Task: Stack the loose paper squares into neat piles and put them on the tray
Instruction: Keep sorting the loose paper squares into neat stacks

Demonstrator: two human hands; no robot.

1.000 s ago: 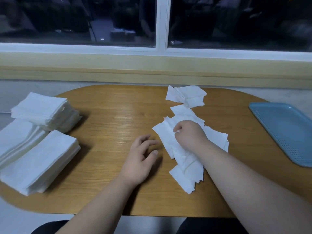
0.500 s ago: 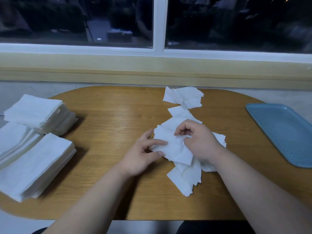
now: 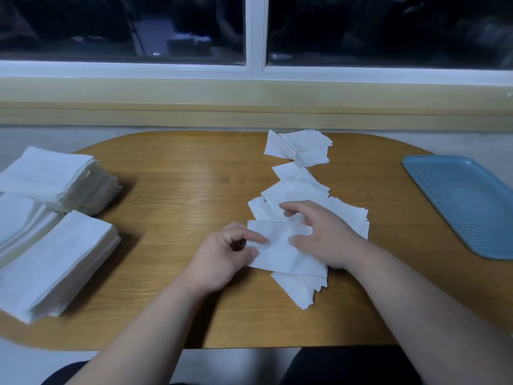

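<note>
Head view: the wooden table [image 3: 180, 190] fills the scene, with three finished piles [image 3: 55, 245] of white paper crowded on its left end and the blue tray [image 3: 458, 195] bare at its right edge, well apart from them. Between the two, right of centre, the loose paper squares [image 3: 299, 187] lie in a ragged, overlapping trail from the far edge toward the person.

The paper looks thin, limp and very light, so sheets will likely slide over one another and curl. Taking them at opposite edges and squaring them against the table seems the sound way.

The top square [image 3: 280, 245] lies on the near end of the trail. The left hand [image 3: 222, 254] comes in low from the left, its thumb and forefinger pinching that square's left edge. The right hand [image 3: 324, 232] sits palm-down over the right side, fingers bent and thumb on the sheet. Whether it pinches paper or only presses cannot be told from this angle.
</note>
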